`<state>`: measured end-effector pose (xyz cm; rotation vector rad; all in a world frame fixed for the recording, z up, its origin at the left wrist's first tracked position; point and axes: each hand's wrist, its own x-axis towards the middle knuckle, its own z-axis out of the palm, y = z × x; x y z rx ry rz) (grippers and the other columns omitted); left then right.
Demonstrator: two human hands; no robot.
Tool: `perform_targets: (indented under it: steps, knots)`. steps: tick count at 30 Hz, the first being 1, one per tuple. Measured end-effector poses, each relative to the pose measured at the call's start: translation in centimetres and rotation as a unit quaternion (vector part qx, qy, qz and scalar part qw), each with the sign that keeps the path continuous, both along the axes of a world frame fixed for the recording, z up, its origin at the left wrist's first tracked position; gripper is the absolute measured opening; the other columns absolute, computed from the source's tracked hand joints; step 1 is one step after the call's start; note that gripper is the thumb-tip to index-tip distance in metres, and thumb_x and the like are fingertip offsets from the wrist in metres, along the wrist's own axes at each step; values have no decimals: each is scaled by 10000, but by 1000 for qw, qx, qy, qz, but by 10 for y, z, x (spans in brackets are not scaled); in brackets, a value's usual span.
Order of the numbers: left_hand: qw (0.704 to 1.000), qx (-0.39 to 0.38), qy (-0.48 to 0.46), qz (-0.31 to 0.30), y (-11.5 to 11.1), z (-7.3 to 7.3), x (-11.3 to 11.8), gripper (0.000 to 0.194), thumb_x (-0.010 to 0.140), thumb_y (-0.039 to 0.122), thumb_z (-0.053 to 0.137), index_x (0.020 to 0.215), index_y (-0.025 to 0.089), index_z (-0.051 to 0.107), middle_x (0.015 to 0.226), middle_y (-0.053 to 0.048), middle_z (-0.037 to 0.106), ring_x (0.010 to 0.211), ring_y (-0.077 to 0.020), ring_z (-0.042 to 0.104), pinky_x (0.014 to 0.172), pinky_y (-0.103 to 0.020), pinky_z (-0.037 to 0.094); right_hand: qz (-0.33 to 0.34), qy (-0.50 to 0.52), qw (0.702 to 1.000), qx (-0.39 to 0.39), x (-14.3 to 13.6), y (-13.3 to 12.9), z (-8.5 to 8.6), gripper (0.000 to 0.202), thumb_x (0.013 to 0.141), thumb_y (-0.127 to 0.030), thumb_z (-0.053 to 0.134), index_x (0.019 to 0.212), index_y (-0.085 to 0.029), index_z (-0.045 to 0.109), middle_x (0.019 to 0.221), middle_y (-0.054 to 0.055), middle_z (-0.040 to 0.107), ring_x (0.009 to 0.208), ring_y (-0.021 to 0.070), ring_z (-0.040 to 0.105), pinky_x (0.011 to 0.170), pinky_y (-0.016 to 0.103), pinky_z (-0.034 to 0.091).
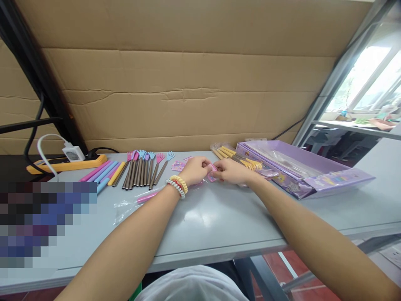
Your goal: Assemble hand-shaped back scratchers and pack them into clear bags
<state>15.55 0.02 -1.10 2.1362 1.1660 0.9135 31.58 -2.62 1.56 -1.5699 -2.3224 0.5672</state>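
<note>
My left hand (196,169), with beaded bracelets at the wrist, is pinched at the edge of a small pink piece (212,173), perhaps a card or packet. On its other side my right hand (232,171) closes its fingers on the same piece. Under my left forearm lies a clear plastic bag (127,208) with a pink tube (146,197) in it. Pink printed cards (178,166) lie just behind my left hand. To the left is a row of metal back scratchers (140,169) with pink and blue hand-shaped heads.
Coloured tubes (105,173) lie left of the back scratchers, by a yellow power strip (40,167) with a white charger (73,152). Behind my right hand are bagged yellow back scratchers (234,156). A purple box (288,190) stands right. Cardboard (188,117) walls the back.
</note>
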Motion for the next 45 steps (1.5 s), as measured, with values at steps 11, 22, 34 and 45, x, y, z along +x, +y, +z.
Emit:
perform_targets:
  steps: [11, 22, 34, 45]
  knots:
    - [976, 188, 13, 113, -21, 86, -60, 183, 715, 102, 510, 811, 146, 659, 736, -23, 638, 680, -122, 536, 722, -253, 409, -91, -106, 984, 107, 5, 12, -7, 239, 765, -337, 531, 585, -198, 460, 640, 62, 581, 588, 170, 489, 518, 282, 288]
    - [951, -69, 301, -12, -29, 35, -160, 383, 580, 82, 462, 889, 212, 648, 788, 18, 663, 704, -136, 577, 589, -215, 396, -251, -148, 937, 194, 17, 22, -6, 266, 879, -347, 374, 901, -167, 568, 855, 144, 658, 776, 272, 610, 555, 306, 332]
    - [930, 11, 358, -87, -42, 25, -135, 205, 738, 233, 552, 892, 231, 687, 855, -29, 558, 819, -170, 532, 749, -275, 397, -244, -138, 940, 196, 27, 30, -10, 228, 863, -330, 402, 845, -173, 566, 842, 121, 661, 777, 255, 605, 567, 294, 328]
    - [980, 40, 166, -102, -48, 11, -104, 186, 853, 297, 451, 728, 180, 525, 965, -57, 531, 965, -189, 494, 856, -331, 401, -181, 195, 949, 170, 19, 31, -15, 217, 862, -402, 461, 750, -218, 433, 720, 23, 577, 560, 156, 568, 515, 280, 425]
